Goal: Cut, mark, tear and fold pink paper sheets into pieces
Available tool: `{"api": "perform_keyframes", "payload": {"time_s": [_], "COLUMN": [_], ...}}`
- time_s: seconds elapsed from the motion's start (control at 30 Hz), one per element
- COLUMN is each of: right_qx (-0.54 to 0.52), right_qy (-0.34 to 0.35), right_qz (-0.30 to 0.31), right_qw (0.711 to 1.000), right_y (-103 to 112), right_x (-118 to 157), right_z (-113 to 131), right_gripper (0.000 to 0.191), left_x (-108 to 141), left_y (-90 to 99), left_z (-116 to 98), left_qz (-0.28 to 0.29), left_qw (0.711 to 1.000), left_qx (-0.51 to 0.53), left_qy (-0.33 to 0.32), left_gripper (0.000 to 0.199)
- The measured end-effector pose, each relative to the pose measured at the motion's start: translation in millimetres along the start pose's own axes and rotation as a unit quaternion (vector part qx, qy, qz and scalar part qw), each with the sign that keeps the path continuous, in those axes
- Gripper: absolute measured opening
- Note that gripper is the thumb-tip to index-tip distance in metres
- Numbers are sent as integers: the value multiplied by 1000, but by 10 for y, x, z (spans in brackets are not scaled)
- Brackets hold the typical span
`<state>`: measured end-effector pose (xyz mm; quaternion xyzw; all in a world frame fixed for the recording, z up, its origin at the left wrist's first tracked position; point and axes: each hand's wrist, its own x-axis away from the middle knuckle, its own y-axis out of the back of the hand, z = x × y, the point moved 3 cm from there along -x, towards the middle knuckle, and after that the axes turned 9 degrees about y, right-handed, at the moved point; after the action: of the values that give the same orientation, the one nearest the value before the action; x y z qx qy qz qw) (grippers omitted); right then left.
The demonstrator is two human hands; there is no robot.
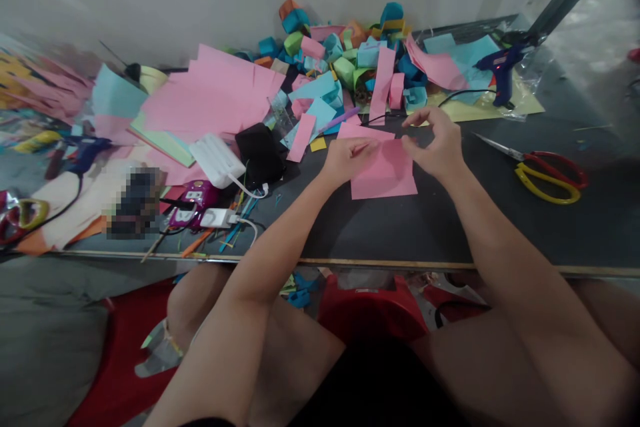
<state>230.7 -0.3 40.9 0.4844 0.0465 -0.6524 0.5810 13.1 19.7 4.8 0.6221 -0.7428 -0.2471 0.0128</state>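
Observation:
Two pieces of pink paper (384,177) lie overlapping on the dark table (280,233) in front of me. My left hand (349,159) rests at the left edge of the paper, its fingers curled in; anything between them is too small to make out. Over the paper's upper right corner is my right hand (436,143), thumb and index finger apart in a curve, with nothing visible between them. Red and yellow scissors (550,177) lie partly open to the right. A purple pen (340,120) sits behind my left hand.
Folded colored paper pieces (345,67) are heaped along the wall. A blue glue gun (504,73) stands back right. Pink sheets (215,93), a white adapter (217,159), a black pouch (260,153) and cables crowd the left side.

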Motion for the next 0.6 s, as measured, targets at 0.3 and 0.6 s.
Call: {"api": "perform_keyframes", "payload": {"time_s": [0.3,0.6], "right_qx": [45,29], "right_qy": [57,74], "right_qz": [99,123], "right_qw": [992,989], "right_y": [-140,-146], "right_x": [68,64], "right_z": [224,204], "right_gripper": [31,37], "left_x": [128,132], "left_y": [-143,-144], "left_z": [-125,-99], "left_qz": [23,10], "left_qw": [981,977], "left_qx": [-141,-123], "left_qy": [-133,-173], "left_gripper": [26,23]}}
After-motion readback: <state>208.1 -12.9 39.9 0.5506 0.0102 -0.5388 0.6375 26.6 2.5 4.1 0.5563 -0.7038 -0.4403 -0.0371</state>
